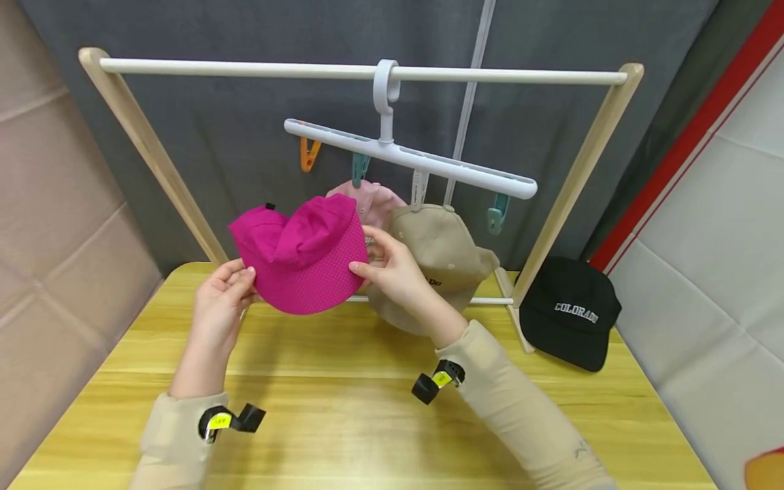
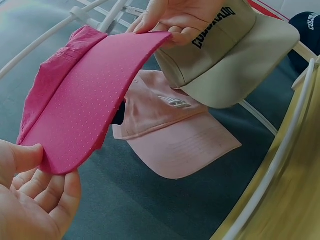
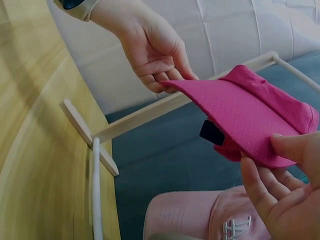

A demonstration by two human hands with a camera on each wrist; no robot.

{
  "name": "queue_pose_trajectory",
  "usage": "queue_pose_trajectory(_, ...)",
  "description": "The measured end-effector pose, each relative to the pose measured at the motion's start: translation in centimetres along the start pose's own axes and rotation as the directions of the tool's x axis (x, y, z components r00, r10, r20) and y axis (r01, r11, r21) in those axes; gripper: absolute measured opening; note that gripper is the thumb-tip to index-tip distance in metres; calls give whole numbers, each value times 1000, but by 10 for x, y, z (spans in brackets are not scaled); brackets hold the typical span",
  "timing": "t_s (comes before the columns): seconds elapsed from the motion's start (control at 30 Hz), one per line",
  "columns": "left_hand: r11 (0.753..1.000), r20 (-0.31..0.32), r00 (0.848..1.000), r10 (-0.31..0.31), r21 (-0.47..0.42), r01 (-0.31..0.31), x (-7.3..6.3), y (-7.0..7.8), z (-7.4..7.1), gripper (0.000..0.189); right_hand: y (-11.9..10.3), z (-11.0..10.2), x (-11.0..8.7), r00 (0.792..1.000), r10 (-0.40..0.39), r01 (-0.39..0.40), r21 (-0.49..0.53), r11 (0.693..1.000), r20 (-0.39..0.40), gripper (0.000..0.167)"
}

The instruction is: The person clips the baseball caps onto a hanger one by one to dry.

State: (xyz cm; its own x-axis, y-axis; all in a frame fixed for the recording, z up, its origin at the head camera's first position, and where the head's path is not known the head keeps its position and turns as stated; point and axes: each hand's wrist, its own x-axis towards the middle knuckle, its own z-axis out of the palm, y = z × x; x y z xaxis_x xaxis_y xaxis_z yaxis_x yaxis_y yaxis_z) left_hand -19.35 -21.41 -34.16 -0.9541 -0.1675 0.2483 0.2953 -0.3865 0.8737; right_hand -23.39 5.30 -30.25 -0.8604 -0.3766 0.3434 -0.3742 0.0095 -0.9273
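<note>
A magenta cap [image 1: 300, 252] with a dotted brim is held up in front of the rack. My left hand [image 1: 223, 299] pinches the brim's left edge between thumb and fingers. On the opposite edge, my right hand [image 1: 392, 269] grips the brim the same way. Behind it, a pale pink cap [image 2: 167, 125] hangs from a teal clip [image 1: 360, 169], and a beige cap [image 1: 437, 248] hangs from a white clip [image 1: 419, 187]. Both clips belong to a white hanger [image 1: 410, 158]. An orange clip [image 1: 309, 154] and another teal clip [image 1: 497, 214] on it hold nothing.
The hanger hooks over the white rail [image 1: 245, 69] of a wooden-sided rack [image 1: 576, 184] and tilts down to the right. A black cap [image 1: 572, 309] lettered COLORADO leans by the rack's right foot. Beneath is a wooden table [image 1: 343, 408]; a grey curtain [image 1: 245, 136] hangs behind.
</note>
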Motion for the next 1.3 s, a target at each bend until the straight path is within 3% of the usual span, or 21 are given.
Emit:
queue_pose_trajectory(0.2, 1000, 31, 999, -14, 4, 14, 1, -2, 0, 13, 6, -7, 4, 1000, 5, -6, 10, 1000, 17, 52)
queue_pose_trajectory(0.57, 994, 85, 996, -36, 101, 28, 8, -6, 1, 10, 12, -17, 9, 1000, 19, -20, 18, 1000, 20, 52)
queue_pose_trajectory(1.0, 989, 151, 985, -85, 134, 65, 17, -8, 5, 7, 16, -29, 12, 997, 72, -72, 35, 997, 4, 47)
queue_pose_trajectory(1.3, 987, 161, 982, -95, 141, 73, 21, -10, 9, 8, 17, -34, 11, 997, 78, -78, 48, 996, -8, 44)
